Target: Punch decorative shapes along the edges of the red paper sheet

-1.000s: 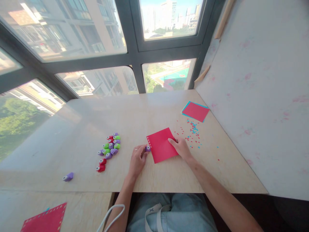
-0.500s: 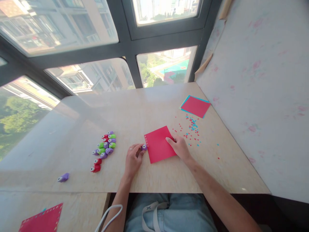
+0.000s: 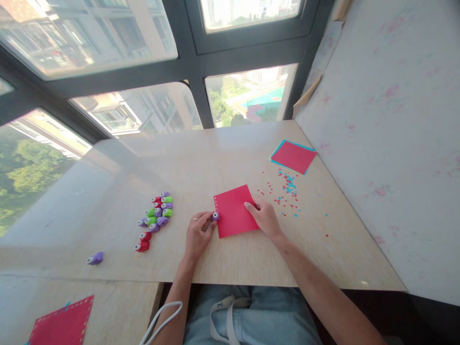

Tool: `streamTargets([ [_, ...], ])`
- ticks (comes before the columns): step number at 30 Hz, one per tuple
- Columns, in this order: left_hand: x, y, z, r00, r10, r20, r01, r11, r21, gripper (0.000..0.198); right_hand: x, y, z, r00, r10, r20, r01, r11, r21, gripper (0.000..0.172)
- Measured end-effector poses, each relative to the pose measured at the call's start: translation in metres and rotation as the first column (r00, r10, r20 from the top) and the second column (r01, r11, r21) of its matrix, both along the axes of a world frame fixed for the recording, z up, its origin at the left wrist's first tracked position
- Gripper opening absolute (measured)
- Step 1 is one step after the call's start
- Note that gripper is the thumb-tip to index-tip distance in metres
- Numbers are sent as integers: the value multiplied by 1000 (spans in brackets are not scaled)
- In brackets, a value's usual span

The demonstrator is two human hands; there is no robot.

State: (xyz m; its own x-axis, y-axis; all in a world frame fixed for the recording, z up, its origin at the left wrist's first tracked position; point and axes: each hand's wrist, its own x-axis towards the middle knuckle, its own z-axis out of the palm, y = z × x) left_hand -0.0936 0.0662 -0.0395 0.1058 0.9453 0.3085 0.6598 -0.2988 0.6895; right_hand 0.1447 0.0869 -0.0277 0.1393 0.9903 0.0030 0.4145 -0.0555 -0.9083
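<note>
The left hand (image 3: pixel 197 234) is inching the purple punch (image 3: pixel 215 216) a little further down the left edge of the red sheet (image 3: pixel 233 211), toward the person. The row of holes (image 3: pixel 215 203) above it seems to be growing longer, though the holes are too small to count. The right hand (image 3: pixel 265 218) is creeping slightly further onto the sheet. The view is tipping, so the table (image 3: pixel 215 153) is sitting higher and the second red sheet (image 3: pixel 59 323) is showing more.

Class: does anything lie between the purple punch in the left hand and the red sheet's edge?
Nothing visible: the purple punch in the left hand sits at the edge of the red sheet, which the right hand touches.
</note>
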Motion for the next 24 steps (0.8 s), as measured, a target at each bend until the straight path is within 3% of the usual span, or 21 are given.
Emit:
streamTargets([
  [5, -1, 0, 0, 1000, 6, 4, -6, 1000, 27, 26, 0, 0, -2, 998, 13, 55, -12, 1000, -23, 39],
  [13, 0, -3, 1, 1000, 24, 5, -25, 999, 37, 26, 2, 1, 3, 996, 87, -37, -90, 993, -78, 41],
  [24, -1, -7, 3, 995, 41, 90, -36, 998, -61, 24, -1, 6, 11, 990, 83, -116, -101, 983, -151, 41],
])
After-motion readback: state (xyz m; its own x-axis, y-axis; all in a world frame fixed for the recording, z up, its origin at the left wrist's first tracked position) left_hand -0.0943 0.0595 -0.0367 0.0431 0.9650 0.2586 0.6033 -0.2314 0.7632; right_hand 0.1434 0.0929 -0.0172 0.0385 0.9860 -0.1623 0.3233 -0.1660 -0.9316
